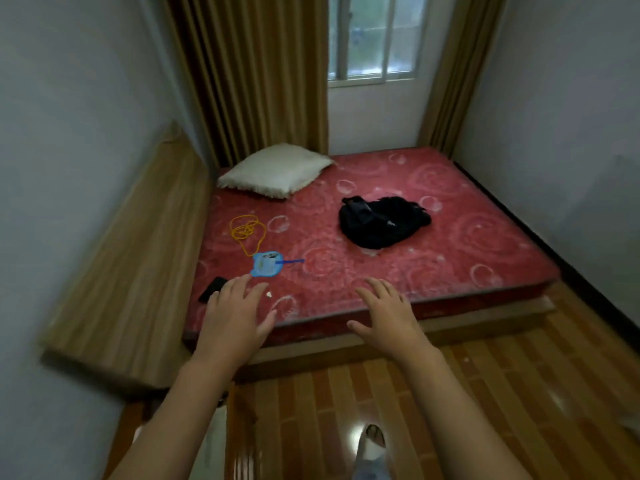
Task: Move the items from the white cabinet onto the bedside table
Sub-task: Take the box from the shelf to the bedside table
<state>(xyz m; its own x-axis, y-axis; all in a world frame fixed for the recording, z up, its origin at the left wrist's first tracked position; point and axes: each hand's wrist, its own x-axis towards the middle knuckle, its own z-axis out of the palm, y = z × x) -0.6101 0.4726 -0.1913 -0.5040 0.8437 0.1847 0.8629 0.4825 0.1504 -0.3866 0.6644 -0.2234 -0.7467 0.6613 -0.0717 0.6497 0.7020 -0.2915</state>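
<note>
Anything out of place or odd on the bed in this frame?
The mattress is bare, with loose things scattered on it: a crumpled black garment, a tangled yellow cord, a small blue fan and a phone near the edge. Both hands are empty.

Black phone [212, 289] partly behind left hand [235, 315]

Pillow [275, 170], black bag [382, 221] on mattress [467, 244]

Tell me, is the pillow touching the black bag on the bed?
Apart. The head view shows bare red mattress between the pillow and the black bag.
</note>
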